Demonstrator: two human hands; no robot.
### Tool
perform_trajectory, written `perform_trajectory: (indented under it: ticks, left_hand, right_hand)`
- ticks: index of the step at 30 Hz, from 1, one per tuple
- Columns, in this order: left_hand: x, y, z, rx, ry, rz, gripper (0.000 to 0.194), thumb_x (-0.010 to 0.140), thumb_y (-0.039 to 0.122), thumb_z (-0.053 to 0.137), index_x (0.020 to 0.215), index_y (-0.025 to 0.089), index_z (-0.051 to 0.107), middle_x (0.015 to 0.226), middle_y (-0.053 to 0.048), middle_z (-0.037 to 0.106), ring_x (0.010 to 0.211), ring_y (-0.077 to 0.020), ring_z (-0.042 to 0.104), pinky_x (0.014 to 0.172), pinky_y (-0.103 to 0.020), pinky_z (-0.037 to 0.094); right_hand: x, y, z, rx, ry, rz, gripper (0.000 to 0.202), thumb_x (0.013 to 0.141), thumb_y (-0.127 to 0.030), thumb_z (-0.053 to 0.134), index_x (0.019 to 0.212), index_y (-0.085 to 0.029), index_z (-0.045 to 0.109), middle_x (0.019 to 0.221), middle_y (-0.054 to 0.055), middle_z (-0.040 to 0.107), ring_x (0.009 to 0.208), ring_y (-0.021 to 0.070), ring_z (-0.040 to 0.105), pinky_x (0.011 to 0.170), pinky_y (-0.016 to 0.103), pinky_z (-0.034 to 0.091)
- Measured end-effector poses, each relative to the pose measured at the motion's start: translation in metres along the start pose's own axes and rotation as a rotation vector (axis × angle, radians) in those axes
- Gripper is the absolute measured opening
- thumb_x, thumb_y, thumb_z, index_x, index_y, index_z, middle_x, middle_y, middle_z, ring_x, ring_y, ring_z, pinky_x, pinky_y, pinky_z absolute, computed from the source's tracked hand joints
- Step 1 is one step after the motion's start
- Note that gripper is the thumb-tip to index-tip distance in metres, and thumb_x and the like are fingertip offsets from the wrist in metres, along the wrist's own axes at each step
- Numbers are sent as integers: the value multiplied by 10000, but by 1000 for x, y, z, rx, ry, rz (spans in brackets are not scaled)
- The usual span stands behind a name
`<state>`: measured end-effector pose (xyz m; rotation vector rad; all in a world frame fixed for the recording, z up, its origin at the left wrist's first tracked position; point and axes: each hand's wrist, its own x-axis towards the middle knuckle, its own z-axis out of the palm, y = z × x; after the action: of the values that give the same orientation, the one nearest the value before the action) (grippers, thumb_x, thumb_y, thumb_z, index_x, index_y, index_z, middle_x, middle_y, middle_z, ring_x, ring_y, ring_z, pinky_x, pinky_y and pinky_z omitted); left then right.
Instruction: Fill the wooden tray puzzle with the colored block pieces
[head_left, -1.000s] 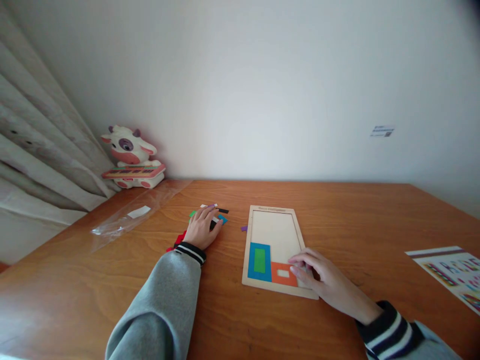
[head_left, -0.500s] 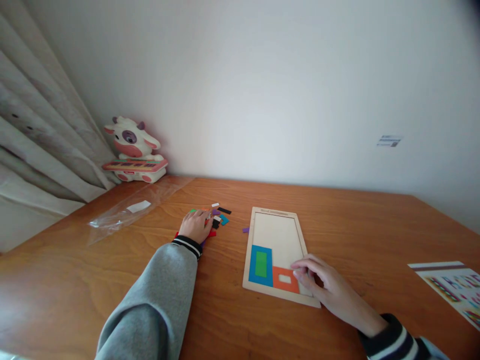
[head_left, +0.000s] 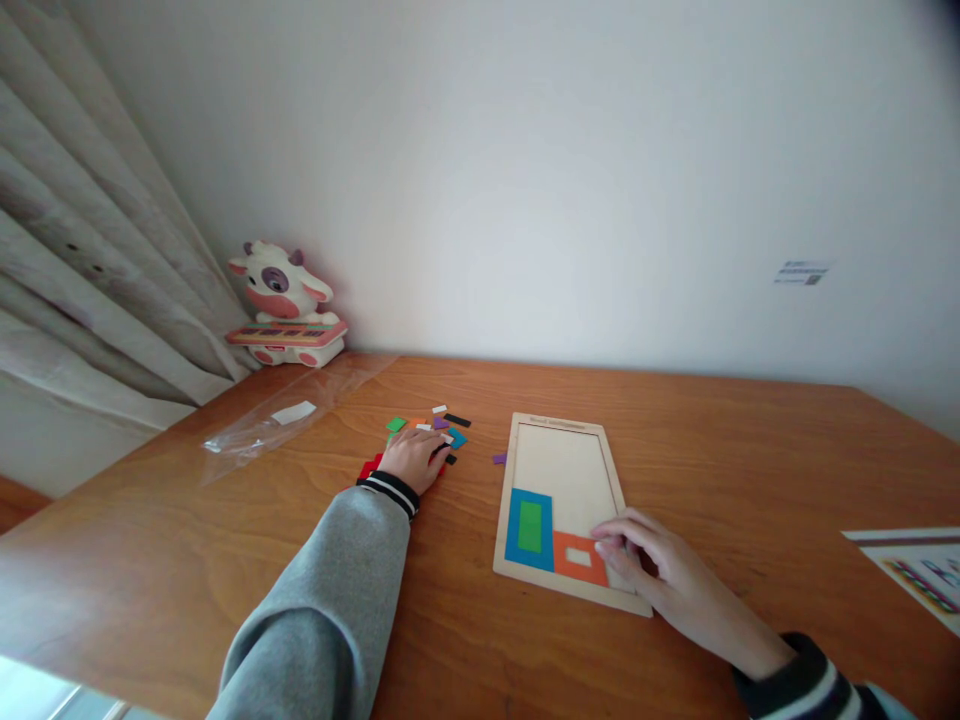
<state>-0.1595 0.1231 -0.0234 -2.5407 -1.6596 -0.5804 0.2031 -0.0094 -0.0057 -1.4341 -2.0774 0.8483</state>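
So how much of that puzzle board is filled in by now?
Only the near end of the wooden board: a blue piece framing a green one, and an orange piece. The right hand rests beside the orange one; the left hand lies on the loose pieces. Most of the board is bare.

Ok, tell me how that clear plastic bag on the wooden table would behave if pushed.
The clear plastic bag lies flat and wrinkled, so it is probably floppy and very light. On the smooth wooden table it would likely slide or crumple rather than move as one piece.
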Motion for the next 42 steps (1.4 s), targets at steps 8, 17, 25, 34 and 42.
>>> perform_trajectory:
  ticks: [8, 17, 25, 34, 42]
  left_hand:
    - [1, 4, 5, 29, -17, 29, 269, 921, 380, 526, 1079, 302, 729, 1241, -45, 677, 1167, -273, 598, 1039, -488, 431]
    - [4, 6, 2, -77, 15, -105, 257, 827, 320, 593, 1046, 279, 721, 1107, -18, 738, 1060, -238, 666, 951, -383, 509]
    - [4, 12, 2, -185, 85, -89, 263, 780, 283, 619, 1023, 219, 695, 1075, -68, 721, 999, -242, 668, 911, -378, 533]
    - [-5, 71, -4, -527, 200, 106, 166, 883, 277, 573, 824, 216, 715, 885, -57, 690, 818, -169, 664, 766, -283, 560]
    - [-31, 160, -1, -944, 102, 229, 90, 870, 199, 640, 831, 212, 720, 820, -52, 723, 805, -173, 679, 761, -296, 567]
  right_hand:
    - [0, -1, -1, 7, 12, -6, 339, 972, -496, 450, 1042, -235, 654, 986, 63, 639, 921, 208, 601, 827, 351, 489]
    - [0, -3, -2, 19, 14, -14, 332, 985, -472, 434, 1034, -230, 657, 998, 72, 651, 918, 210, 602, 831, 359, 493]
    - [0, -3, -2, 25, 27, -31, 334, 985, -473, 430, 1021, -226, 651, 985, 72, 648, 914, 209, 602, 826, 349, 493]
    - [1, -5, 1, 19, 140, -50, 320, 976, -470, 446, 1009, -226, 651, 914, 60, 652, 801, 189, 601, 720, 319, 498]
    - [1, -17, 2, 112, 188, -118, 236, 926, -428, 581, 1042, -231, 642, 965, 43, 688, 827, 165, 625, 774, 293, 511]
